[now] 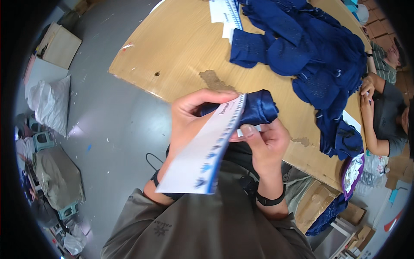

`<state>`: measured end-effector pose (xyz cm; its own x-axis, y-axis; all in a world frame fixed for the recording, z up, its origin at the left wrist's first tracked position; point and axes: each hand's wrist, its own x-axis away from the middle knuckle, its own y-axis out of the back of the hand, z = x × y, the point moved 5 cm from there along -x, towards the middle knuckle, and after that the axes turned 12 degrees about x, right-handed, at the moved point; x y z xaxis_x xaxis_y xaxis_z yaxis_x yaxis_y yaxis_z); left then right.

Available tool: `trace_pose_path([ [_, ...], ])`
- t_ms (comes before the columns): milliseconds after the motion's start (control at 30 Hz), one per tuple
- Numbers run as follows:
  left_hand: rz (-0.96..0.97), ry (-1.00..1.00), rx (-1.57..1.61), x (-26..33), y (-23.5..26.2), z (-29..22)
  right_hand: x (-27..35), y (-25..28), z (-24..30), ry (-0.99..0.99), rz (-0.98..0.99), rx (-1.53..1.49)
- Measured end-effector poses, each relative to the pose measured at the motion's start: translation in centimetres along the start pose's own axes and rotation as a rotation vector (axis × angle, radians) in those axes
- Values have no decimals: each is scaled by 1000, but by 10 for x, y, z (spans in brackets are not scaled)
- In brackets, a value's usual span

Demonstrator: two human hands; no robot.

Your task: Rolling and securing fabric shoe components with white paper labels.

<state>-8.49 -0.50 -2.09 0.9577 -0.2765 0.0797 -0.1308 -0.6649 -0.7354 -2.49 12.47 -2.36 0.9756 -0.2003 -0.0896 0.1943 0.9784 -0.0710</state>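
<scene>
Grey floor (116, 172) spreads at the left beside a white sack (54, 105), then comes the wooden worktop (168, 47). Just off its near edge, the person's left hand (187, 114) pinches a white card (198, 151) against a navy roll (261, 108), held between both hands. Their right hand (269, 144) clasps the roll from below, thumb by a white slip (258, 128). Farther right lie navy garments (310, 56), then a co-worker (384, 123).

Garment heap (302, 52) on worktop (172, 47), right of card strips (224, 13). Rolled cloth (261, 108) between left hand (185, 114) and right hand (269, 142), nearer than heap. Sack (49, 103) left of worktop.
</scene>
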Motion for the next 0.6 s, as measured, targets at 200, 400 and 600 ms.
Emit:
trace_pose_path([
  [200, 33, -4, -34, 2, 5, 2, 10, 2, 5, 126, -77, 167],
  [400, 52, 15, -14, 4, 3, 8, 10, 6, 17, 168, -84, 379],
  [600, 65, 133, 2, 4, -1, 18, 17, 18, 27, 347, -62, 572],
])
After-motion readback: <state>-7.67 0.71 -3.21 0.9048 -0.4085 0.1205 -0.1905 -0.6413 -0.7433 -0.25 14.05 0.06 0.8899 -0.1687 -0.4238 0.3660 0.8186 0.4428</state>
